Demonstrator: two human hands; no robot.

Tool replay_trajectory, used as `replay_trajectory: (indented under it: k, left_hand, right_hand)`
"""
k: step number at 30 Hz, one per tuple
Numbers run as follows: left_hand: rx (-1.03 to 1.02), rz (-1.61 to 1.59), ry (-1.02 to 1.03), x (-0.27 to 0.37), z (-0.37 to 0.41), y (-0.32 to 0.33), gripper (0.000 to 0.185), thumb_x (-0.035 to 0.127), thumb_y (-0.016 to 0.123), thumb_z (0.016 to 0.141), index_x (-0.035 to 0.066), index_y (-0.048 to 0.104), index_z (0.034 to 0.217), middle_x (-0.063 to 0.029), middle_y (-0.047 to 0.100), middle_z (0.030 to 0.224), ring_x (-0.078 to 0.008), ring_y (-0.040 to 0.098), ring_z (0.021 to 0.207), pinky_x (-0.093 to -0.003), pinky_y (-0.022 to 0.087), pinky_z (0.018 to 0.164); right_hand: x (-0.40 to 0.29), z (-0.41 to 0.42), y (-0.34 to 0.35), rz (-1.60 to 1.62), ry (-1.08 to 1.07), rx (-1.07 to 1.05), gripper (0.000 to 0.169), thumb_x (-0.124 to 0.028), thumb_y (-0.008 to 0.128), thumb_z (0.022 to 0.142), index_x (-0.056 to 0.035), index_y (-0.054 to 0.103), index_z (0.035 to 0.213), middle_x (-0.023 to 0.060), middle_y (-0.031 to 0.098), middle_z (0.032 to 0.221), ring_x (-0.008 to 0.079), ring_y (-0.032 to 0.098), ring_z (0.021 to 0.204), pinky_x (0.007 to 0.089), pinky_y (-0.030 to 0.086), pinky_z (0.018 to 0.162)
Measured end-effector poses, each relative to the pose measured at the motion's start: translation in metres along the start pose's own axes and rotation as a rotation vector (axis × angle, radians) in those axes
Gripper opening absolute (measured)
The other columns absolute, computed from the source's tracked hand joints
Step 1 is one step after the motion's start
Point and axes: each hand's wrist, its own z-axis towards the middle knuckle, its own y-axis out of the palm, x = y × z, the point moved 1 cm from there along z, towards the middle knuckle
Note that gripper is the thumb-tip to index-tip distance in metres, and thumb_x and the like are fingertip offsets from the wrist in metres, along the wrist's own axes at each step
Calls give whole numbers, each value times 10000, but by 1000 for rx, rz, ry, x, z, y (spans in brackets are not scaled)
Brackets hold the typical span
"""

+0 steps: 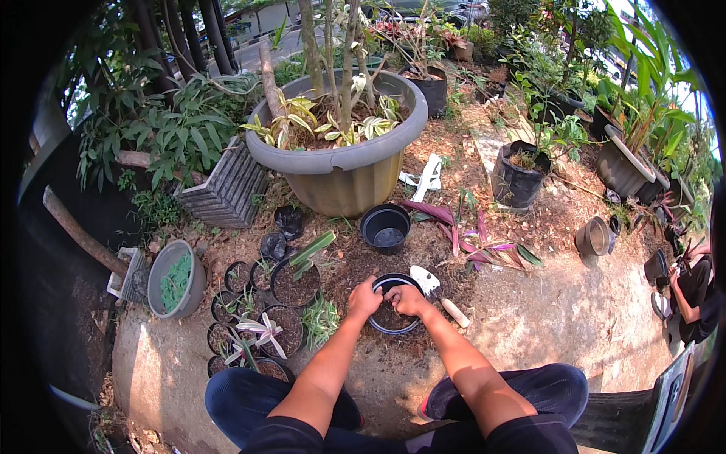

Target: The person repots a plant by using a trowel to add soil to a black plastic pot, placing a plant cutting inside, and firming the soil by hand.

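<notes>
A round black plastic pot [395,331] with dark soil in it stands on the ground between my knees. My left hand [366,296] grips its left rim, thumb toward the inside. Over the soil, my right hand [407,299] reaches into the pot with curled fingers; whether it pinches anything is hidden. Right beside the pot lies a trowel with a soil-smeared white blade [424,279] and a pale wooden handle [455,313]. Beyond it sits a second black pot [385,228], with no soil visible inside. Purple-leaved plants [482,247] lie uprooted to the right.
Several small potted plants [295,282] cluster at left, near a grey bucket [197,278] holding green material. A large planter [351,181] stands ahead. A black grow bag [513,179] and a small empty-looking pot [592,236] are at right. Another person [692,295] sits at far right.
</notes>
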Motion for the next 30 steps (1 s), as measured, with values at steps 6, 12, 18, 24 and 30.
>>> replay_trajectory:
  k: [6, 12, 18, 24, 30]
  left_hand:
    - [7, 9, 12, -6, 0, -1, 336, 279, 683, 910, 131, 643, 1209, -204, 733, 1046, -407, 687, 1043, -509, 530, 897]
    - [-11, 13, 15, -6, 0, 0, 371, 283, 680, 912, 113, 632, 1239, -212, 731, 1052, -412, 685, 1045, -513, 531, 901]
    - [5, 3, 39, -2, -1, 0, 365, 276, 678, 912, 105, 631, 1230, -217, 730, 1045, -418, 685, 1036, -521, 531, 892]
    - [-38, 11, 16, -7, -1, -2, 406, 277, 679, 910, 100, 626, 1272, -223, 727, 1074, -414, 680, 1062, -516, 526, 913]
    - [56, 11, 24, -5, 0, 3, 366, 279, 686, 905, 117, 645, 1231, -219, 729, 1060, -411, 684, 1060, -507, 527, 915]
  right_hand:
    - [-29, -14, -5, -176, 45, 46, 404, 32, 642, 688, -122, 793, 1030, 147, 755, 930, 299, 724, 924, 370, 561, 842]
    - [-38, -20, -10, -161, 44, 81, 379, -6, 748, 676, -133, 795, 1031, 173, 758, 1025, 334, 715, 1022, 403, 559, 906]
    - [-31, -18, -10, -169, 65, 70, 407, -65, 838, 651, -121, 791, 1052, 171, 757, 1021, 331, 718, 1005, 418, 557, 900]
    - [-32, -16, -5, -193, 13, 102, 372, -78, 809, 673, -106, 784, 1043, 180, 754, 998, 334, 717, 994, 422, 555, 907]
    - [-13, -9, 7, -367, -47, 62, 377, -88, 779, 693, -125, 764, 1067, 170, 736, 1112, 321, 706, 1032, 428, 563, 917]
